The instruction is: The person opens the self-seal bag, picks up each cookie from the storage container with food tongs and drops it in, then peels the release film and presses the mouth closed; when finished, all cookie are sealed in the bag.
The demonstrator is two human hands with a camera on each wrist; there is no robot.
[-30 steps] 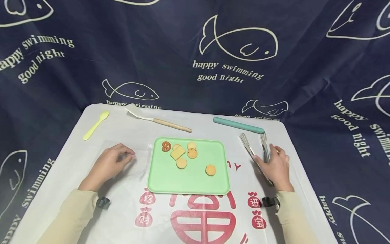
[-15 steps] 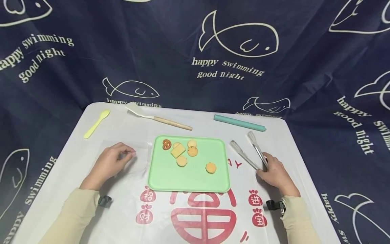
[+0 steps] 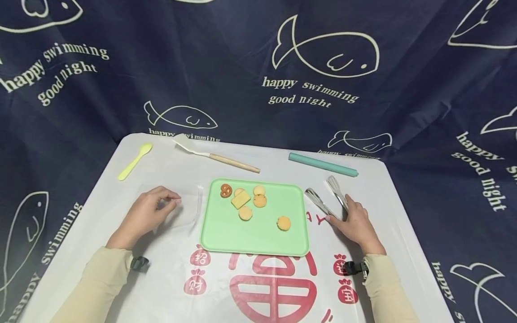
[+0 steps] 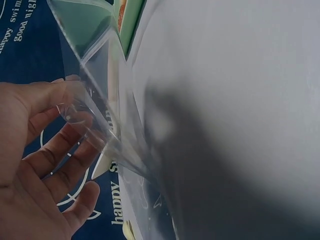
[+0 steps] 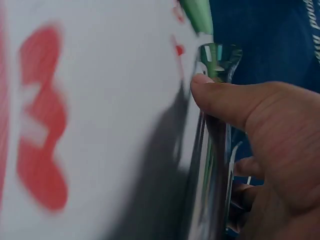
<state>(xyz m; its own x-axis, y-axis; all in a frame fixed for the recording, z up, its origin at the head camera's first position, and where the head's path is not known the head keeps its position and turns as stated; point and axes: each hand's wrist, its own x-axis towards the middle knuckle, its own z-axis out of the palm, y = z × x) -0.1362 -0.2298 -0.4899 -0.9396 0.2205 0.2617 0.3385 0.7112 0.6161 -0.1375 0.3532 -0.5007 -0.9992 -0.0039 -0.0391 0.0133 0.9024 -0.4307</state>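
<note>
A clear plastic bag (image 4: 100,65) is pinched between thumb and forefinger of my left hand (image 3: 147,215), left of the green tray (image 3: 254,240). My right hand (image 3: 357,224) grips metal tongs (image 3: 335,185) to the right of the tray, their two arms spread apart and their tips pointing toward the back. In the right wrist view the thumb lies along one arm of the tongs (image 5: 212,145). On the tray, a pretzel-shaped cookie (image 3: 225,190), a square cookie (image 3: 241,199) and several round cookies are grouped toward the back left. One round cookie (image 3: 284,223) lies apart at the right.
Along the back of the white table (image 3: 161,296) lie a yellow spoon (image 3: 135,161), a spatula with a wooden handle (image 3: 234,163) and a teal rod (image 3: 323,164). A dark blue curtain (image 3: 242,67) with fish drawings hangs behind the table.
My right hand has swung the tongs from the right toward the tray, and their tips now lie nearer its right edge. The left hand keeps its pinch on the bag, nearly still.
</note>
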